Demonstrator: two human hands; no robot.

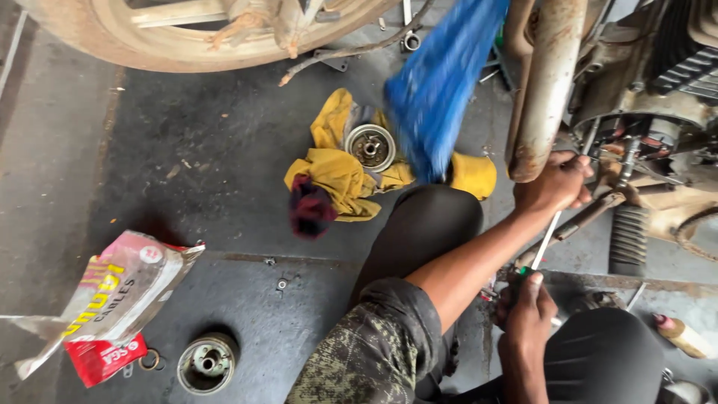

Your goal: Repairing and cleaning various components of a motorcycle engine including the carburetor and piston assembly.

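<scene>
Both hands busy low down beside a motorbike engine, person crouched on the concrete floor.

The left hand (557, 183) is up against the grimy engine casing (643, 97), fingers curled closed around something small there, can't tell exactly what. The right hand (527, 303) is fisted shut on the handle end of a thin metal rod (546, 239) that angles up toward the left hand. The rusty exhaust pipe (542, 90) hangs just above. Behind the knee, a round metal hub part (370, 146) sits on a yellow rag (336, 176), and another hub part (207, 363) lies near a crumpled packet (105, 299).
</scene>
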